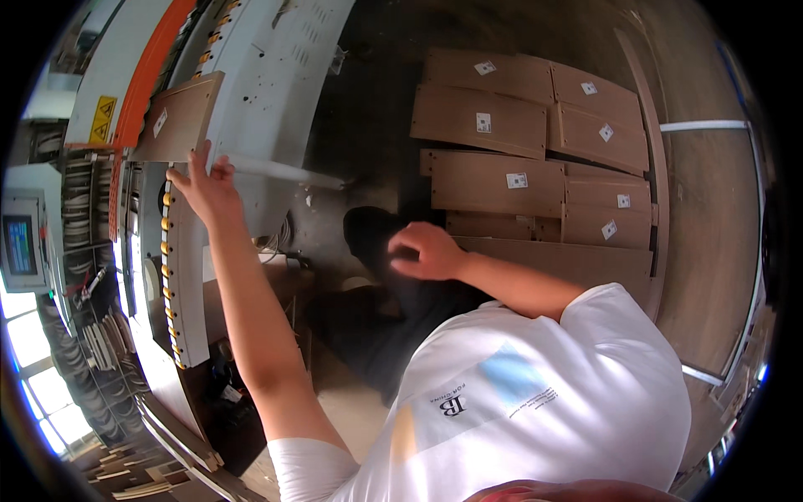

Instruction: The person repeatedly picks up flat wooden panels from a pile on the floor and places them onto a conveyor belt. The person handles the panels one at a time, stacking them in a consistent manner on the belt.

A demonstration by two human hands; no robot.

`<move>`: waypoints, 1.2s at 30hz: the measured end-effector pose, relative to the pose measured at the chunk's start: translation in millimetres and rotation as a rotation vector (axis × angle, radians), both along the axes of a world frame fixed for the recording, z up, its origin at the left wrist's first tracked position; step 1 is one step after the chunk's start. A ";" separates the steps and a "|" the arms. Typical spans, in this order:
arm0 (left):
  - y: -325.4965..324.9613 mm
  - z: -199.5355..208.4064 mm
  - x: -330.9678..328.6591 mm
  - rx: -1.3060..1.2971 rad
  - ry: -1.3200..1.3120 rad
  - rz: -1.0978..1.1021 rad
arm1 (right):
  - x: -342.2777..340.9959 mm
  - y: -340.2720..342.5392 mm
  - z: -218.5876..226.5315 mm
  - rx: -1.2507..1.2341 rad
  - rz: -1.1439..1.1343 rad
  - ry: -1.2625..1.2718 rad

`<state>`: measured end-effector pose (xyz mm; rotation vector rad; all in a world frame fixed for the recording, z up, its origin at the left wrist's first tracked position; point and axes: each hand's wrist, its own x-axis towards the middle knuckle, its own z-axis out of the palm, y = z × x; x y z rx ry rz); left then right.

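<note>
At the machine's edge: left hand on a flat wooden board.
Fingers spread open against its smooth brown face; right hand loosely curled, empty, near stacked labelled panels.

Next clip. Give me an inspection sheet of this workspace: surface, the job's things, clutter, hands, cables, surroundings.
Surface: long pale machine bed with an orange strip and a row of yellow rollers along its edge.
Job's things: one brown wooden panel with a small white sticker lies on the bed, at the left hand's fingertips.
Clutter: stack of brown panels with white stickers on the floor; offcut strips at lower left.
Hands: left hand reaches up, fingers touching the panel's near edge. Right hand hangs loosely curled, holding nothing.
Cables: bundles of hoses and wires on the machine's side.
Surroundings: control screen at left, bright windows below it, wood-tone floor.
</note>
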<state>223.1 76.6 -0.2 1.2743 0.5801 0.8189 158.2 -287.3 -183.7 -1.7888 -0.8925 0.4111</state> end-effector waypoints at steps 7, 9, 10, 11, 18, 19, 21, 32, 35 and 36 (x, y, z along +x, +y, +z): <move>-146.7 -94.2 -93.6 0.018 0.475 -0.432 | 105.0 -73.7 -88.2 -0.857 -0.210 -0.034; -185.4 -139.9 -134.8 -0.099 0.523 -0.512 | 131.2 -111.2 -112.2 -1.090 -0.240 -0.159; -206.0 -147.2 -150.8 -0.149 0.554 -0.545 | 143.8 -127.3 -109.1 -1.135 -0.226 -0.142; -223.5 -164.3 -167.7 -0.128 0.632 -0.511 | 154.2 -137.3 -100.9 -1.177 -0.203 -0.134; -235.4 -205.8 -189.9 0.307 0.454 -0.379 | 168.2 -142.5 -99.8 -1.343 -0.107 -0.180; -233.1 -206.5 -187.1 0.337 0.461 -0.386 | 168.8 -140.0 -98.0 -1.350 -0.104 -0.181; -232.2 -203.7 -184.5 0.363 0.460 -0.371 | 168.5 -137.8 -93.8 -1.336 -0.120 -0.225; -238.8 -194.7 -194.7 0.459 0.388 -0.350 | 146.2 -155.1 -40.1 -1.004 -0.122 -0.180; -237.5 -187.6 -195.4 0.459 0.396 -0.369 | 120.0 -143.9 -0.3 -0.728 -0.231 -0.459; -238.7 -184.3 -196.3 0.444 0.392 -0.379 | 113.8 -137.0 20.2 -0.673 -0.308 -0.444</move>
